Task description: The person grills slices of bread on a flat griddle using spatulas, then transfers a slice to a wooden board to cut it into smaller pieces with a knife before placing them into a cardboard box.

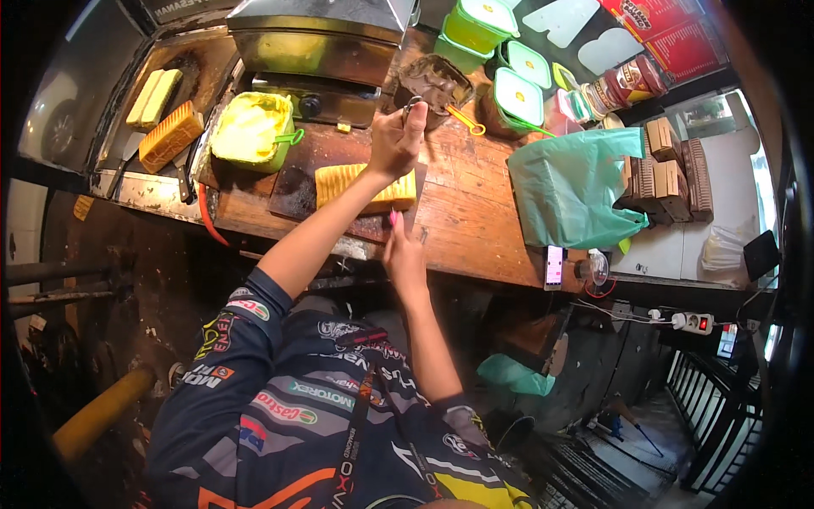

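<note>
My left hand (398,140) is closed around something small and metallic, hard to make out, at the near edge of a tub of brown spread (431,81); a yellow-handled utensil (465,119) rests in that tub. Below, a ridged yellow loaf (343,187) lies on a dark board (292,199). My right hand (403,250) is at the board's near right, fingers wrapped around a pink-handled tool whose far end is hidden by the loaf. A tub of pale yellow spread (248,131) with a green-handled utensil stands to the left.
Steel appliance (314,47) behind; two loaves (170,136) and knives on the left tray. Lidded green tubs (517,97), jars, a teal bag (572,182) and brown loaves (666,174) at right. A phone (553,267) lies on the bench's front edge (475,267); power strip (697,323) below.
</note>
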`<state>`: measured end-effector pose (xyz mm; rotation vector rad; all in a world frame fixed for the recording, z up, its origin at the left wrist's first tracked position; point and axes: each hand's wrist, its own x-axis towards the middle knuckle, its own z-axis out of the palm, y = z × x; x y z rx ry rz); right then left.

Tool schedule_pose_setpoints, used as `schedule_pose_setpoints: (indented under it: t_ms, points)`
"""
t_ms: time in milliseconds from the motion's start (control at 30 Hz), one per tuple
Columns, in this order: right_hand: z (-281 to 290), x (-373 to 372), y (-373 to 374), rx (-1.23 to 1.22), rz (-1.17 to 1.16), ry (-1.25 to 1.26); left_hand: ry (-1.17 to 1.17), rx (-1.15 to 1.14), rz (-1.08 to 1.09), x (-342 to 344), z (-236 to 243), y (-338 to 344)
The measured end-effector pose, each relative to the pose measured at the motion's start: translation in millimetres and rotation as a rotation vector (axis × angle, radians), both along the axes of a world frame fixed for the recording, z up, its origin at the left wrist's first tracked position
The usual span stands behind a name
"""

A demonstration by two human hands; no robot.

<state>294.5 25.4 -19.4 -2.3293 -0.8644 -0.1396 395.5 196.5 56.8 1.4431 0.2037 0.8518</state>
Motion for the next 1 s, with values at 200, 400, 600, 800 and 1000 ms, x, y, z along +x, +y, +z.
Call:
schedule_pose_setpoints:
  t_ms: [200,400,600,800,1000]
  points:
    - [27.1,-44.3,-41.1,-0.092,-0.016,0.192,-0.046,0.078,0.031,-4.9,-7.1,2.9]
    - [-16.0,-13.7,-3.5,-0.040,-0.058,-0.041,-0.051,0.089,0.025,-6.5,1.0,-3.9]
    - [-9.1,-95.4,-97.3,-0.088,-0.085,0.178,-0.088,0.062,0.003,-12.8,-6.1,-3.4]
    - [42.5,-116.5,-130.6,-0.045,-0.132,0.226,-0.095,-0.018,-0.064,-13.6,-5.1,-2.4]
    - [55.1,-68.1,-78.9,-0.064,-0.119,0.127,-0.180,-0.115,-0.248,-29.5,24.7,1.9]
